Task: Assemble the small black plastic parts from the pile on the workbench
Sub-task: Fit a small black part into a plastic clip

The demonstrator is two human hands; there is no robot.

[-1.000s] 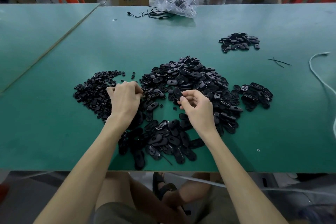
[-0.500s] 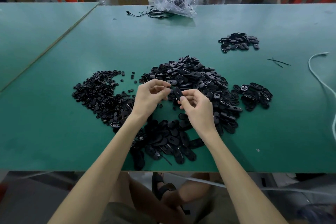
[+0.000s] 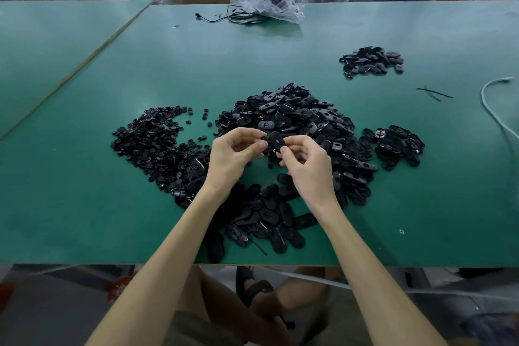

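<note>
A big pile of black oval plastic shells [image 3: 297, 121] lies mid-bench, spreading toward me. Left of it sits a pile of small round black pieces [image 3: 151, 143]. My right hand [image 3: 307, 166] pinches one oval shell [image 3: 276, 142] between thumb and fingers, held upright above the pile. My left hand [image 3: 233, 156] is just left of it, fingertips pinched on a tiny black piece [image 3: 263, 138] right beside the shell. Both hands hover over the gap between the two piles.
A small heap of black parts [image 3: 398, 146] lies right of the main pile and another heap [image 3: 370, 60] farther back right. A plastic bag with black cables [image 3: 272, 3] sits at the far edge. A white cable [image 3: 494, 109] runs along the right side. The green bench's front edge [image 3: 84, 262] is close to me.
My left hand left the small-piece pile and came right to meet the right hand, bringing a tiny piece up to the oval shell. The right hand stayed nearly still.
</note>
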